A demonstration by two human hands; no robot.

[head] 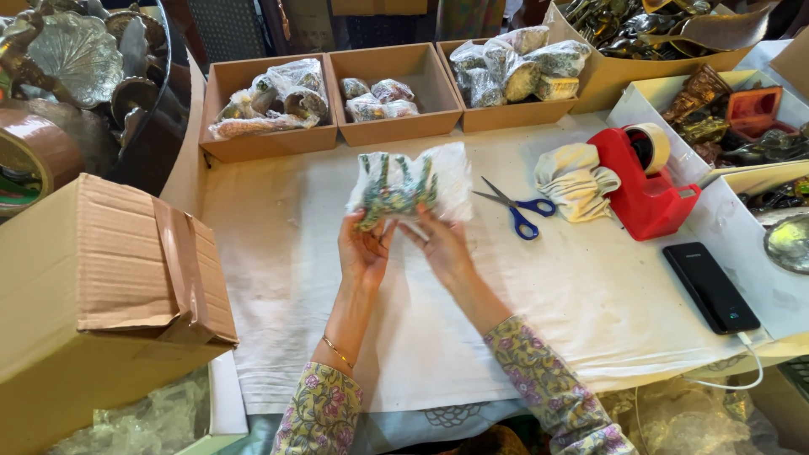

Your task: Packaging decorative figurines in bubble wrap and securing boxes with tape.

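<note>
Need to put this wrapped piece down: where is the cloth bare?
Bare cloth lies between the cardboard box and left hand, and between right hand and phone. Crowded around scissors and tape dispenser.

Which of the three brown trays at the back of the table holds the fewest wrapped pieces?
The middle tray, straight beyond the hands. It holds only a few small wrapped pieces and much bare floor, while the left tray and the right tray are heaped.

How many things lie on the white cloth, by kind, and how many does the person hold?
Scissors, blue handles: 1
Tape dispenser, red: 1
Folded cloth, cream: 1
Phone, black: 1
Wrapped ornament, held in left hand and right hand: 1
Total: 5
</note>
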